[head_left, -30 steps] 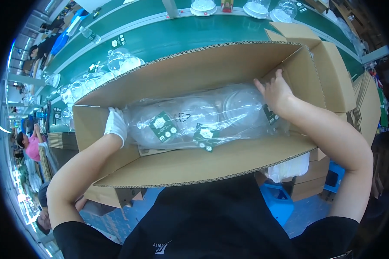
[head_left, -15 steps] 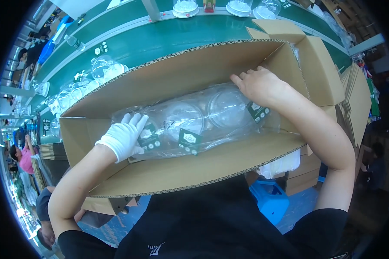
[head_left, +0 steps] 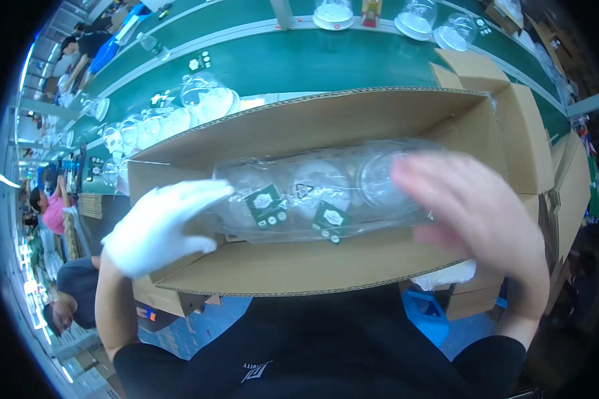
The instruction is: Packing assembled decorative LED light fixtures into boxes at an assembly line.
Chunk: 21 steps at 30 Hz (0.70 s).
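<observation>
A long open cardboard box [head_left: 299, 272] lies in front of me. Inside it, a row of clear round plastic containers [head_left: 323, 189] in see-through plastic wrap rests on the bottom, with green cards [head_left: 266, 206] among them. My left hand [head_left: 163, 229], in a white glove, is raised over the box's left end, thumb and fingers apart and nothing in it. Bare and smeared by motion, my right hand [head_left: 476, 206] hovers above the right end of the wrapped row, thumb spread from the fingers. It hides part of that end.
Behind the box runs a green work surface [head_left: 266, 66] with several clear domed containers [head_left: 206, 96] on it. Flattened cardboard [head_left: 569, 193] stands at the right, beside another open carton [head_left: 522, 133]. A blue plastic stool [head_left: 426, 316] is below. Other people [head_left: 76, 292] are at the left.
Both hands have lifted off the wrapped containers and drawn back toward me. In the picture, the box and bench have shifted right and slightly down.
</observation>
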Motion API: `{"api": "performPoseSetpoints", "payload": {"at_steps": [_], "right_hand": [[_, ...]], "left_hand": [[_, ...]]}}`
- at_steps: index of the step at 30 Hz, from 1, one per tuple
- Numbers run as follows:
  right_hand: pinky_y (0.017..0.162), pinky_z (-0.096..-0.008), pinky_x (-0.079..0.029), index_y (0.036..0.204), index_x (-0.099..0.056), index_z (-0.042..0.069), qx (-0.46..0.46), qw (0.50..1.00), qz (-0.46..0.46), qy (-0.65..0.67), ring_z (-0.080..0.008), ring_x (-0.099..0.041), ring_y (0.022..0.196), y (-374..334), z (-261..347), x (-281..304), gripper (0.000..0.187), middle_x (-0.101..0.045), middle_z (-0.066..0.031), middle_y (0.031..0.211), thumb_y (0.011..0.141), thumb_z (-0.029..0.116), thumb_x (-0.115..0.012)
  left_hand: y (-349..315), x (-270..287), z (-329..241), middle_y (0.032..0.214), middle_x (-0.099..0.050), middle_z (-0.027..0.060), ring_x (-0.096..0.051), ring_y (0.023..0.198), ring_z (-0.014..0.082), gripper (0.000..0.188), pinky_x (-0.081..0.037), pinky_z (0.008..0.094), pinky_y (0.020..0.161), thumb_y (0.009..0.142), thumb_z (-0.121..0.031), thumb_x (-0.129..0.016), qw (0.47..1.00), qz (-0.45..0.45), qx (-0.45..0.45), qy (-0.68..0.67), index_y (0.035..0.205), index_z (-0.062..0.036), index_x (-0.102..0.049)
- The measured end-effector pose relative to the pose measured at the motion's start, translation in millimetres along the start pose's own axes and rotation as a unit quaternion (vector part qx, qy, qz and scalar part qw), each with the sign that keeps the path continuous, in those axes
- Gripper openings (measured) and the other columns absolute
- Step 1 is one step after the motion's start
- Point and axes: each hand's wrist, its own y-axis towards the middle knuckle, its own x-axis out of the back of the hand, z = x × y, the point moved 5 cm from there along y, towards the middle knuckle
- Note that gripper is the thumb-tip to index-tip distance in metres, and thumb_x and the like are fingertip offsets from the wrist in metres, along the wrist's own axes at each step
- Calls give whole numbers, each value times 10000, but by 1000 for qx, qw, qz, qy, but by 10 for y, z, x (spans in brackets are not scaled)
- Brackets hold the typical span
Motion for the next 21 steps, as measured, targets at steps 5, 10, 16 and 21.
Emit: {"api": "performPoseSetpoints", "payload": {"at_steps": [5, 10, 16, 21], "right_hand": [[793, -332, -531, 1137, -683, 43, -3, 999, 3, 34, -229, -677, 965, -349, 668, -306, 451, -689, -92, 1049, 864, 397, -739], [581, -298, -429, 896, -663, 59, -14, 993, -91, -72, -178, -619, 686, -499, 609, -756, 373, -617, -35, 772, 871, 428, -717], [472, -283, -320, 676, -562, 72, 16, 967, -199, -157, -169, -469, 495, -265, 670, -747, 524, -433, -6, 569, 941, 519, -629], [467, -300, -294, 674, -566, 55, 49, 938, -260, -226, -168, -440, 479, -24, 718, -364, 526, -405, -2, 552, 1006, 463, -568]], "left_hand": [[-1549, -43, 679, 1293, -638, 189, -655, 1129, 322, 600, -541, 416, 920, 883, -371, -762, 927, -321, 61, -185, 1339, -22, -586], [-1875, -1347, 1129, 1339, -601, 156, -593, 1210, 273, 510, -454, 417, 1069, 1033, -381, -580, 671, -599, 104, -424, 1365, 6, -550], [-1511, -3718, 1410, 1470, -495, 125, -460, 1351, 271, 549, -363, 417, 1159, 1078, -380, -468, 522, -555, 220, -609, 1509, -49, -390], [-980, -3905, 1119, 1524, -441, 170, -420, 1427, 305, 1082, -334, 449, 1188, 738, -356, -898, 656, -453, 265, -542, 1563, -5, -292]]}}
